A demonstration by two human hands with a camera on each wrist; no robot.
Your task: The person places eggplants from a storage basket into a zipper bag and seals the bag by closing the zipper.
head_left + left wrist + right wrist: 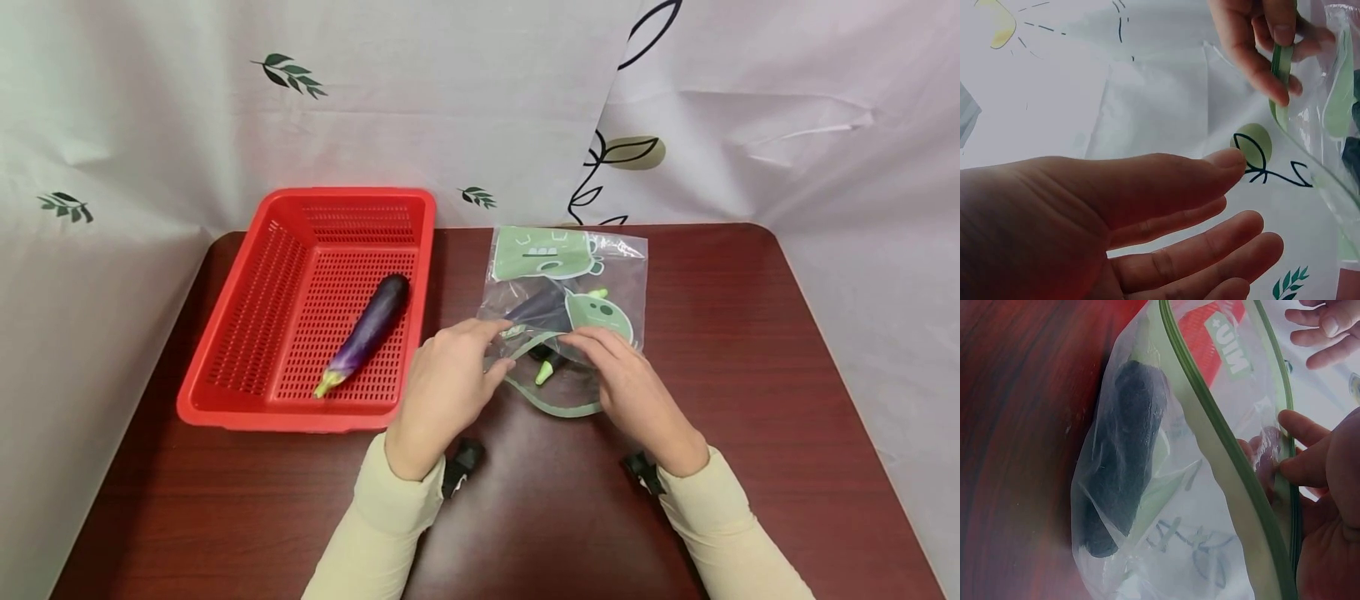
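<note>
A clear zip bag (622, 258) with green cartoon prints lies in front of me, its green-edged mouth gaping toward me. Dark eggplants (536, 308) with light green stems are inside it; one dark eggplant (1125, 450) shows through the plastic in the right wrist view. With thumb and fingers my right hand (630, 387) pinches the green rim (1281, 69) of the bag. My left hand (450, 375) is at the left side of the mouth. The left wrist view shows that hand (1166, 231) with fingers spread and nothing between them.
To the left stands a red plastic basket (300, 418) with perforated walls. A purple eggplant (367, 329) lies in it. The dark red wooden table (750, 375) is bordered by hanging white cloth (420, 100) printed with leaves.
</note>
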